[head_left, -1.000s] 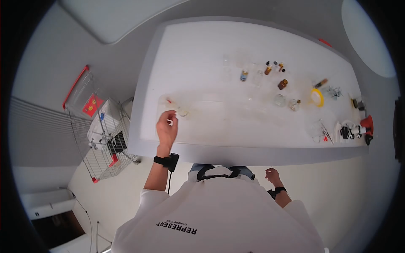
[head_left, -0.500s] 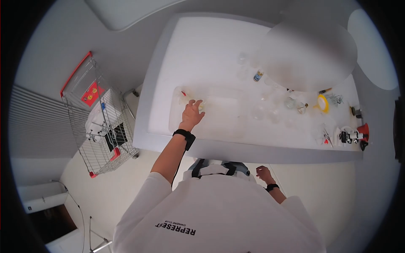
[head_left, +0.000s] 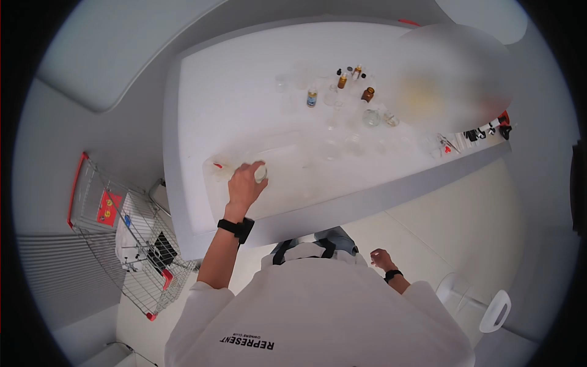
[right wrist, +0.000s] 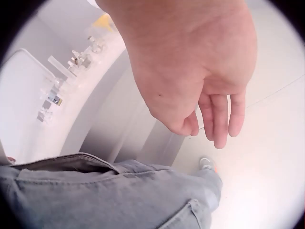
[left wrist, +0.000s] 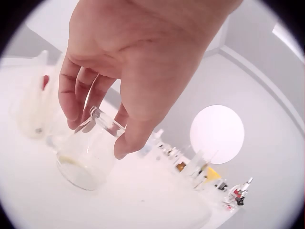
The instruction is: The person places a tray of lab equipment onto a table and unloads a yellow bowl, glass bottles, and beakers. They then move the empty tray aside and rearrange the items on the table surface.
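Note:
My left hand holds a clear glass conical flask by its rim, over the left part of the table. Thumb and fingers pinch the flask's neck from both sides in the left wrist view, and a little yellowish matter shows near its base. A shallow transparent tray lies beneath this hand. Just left of the fingers is a small red-tipped thing among pale, see-through material. My right hand hangs beside the body below the table edge, fingers loosely bent and holding nothing.
A blue-labelled bottle, an amber bottle and several pieces of clear glassware stand toward the back right of the white table. A blurred round patch covers part of the right side. A wire shopping cart stands at the left.
My left hand went from beside the glassware in the tray, over it with spread fingers, to gripping the flask. The head view has turned. The right hand still hangs at the side.

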`<action>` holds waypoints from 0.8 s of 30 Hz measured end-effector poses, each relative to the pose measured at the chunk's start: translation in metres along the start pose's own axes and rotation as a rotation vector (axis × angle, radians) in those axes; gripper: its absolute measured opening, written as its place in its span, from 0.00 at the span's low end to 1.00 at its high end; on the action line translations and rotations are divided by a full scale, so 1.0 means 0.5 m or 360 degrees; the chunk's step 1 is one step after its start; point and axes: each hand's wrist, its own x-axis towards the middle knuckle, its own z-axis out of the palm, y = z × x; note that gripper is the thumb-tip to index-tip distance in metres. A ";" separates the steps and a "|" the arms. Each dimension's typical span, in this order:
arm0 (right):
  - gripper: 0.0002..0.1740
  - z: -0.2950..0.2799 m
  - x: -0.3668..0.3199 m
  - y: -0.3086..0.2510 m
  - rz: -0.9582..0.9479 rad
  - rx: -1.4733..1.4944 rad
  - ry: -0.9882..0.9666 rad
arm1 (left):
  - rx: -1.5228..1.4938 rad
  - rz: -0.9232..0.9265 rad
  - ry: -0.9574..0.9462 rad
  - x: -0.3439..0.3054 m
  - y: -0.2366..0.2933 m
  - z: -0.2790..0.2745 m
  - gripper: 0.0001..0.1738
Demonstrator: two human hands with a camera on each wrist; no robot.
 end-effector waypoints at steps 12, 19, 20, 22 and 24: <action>0.11 -0.017 -0.060 0.023 0.0047 0.0558 0.0406 | -0.0015 0.0383 0.0062 0.414 0.199 0.161 0.30; 0.08 0.078 -0.148 0.203 0.0401 0.0902 0.0473 | 0.0178 0.0186 -0.0173 0.525 0.120 0.285 0.34; 0.08 0.071 -0.187 0.181 0.0399 0.0695 0.0460 | 0.0216 0.0104 -0.0288 0.526 0.110 0.294 0.35; 0.06 0.069 -0.254 0.167 0.0496 0.0565 0.0405 | 0.0200 0.0070 -0.0312 0.513 0.111 0.302 0.36; 0.05 0.079 -0.282 0.174 0.0563 0.0654 0.0337 | 0.0131 0.0045 -0.0316 0.497 0.098 0.306 0.37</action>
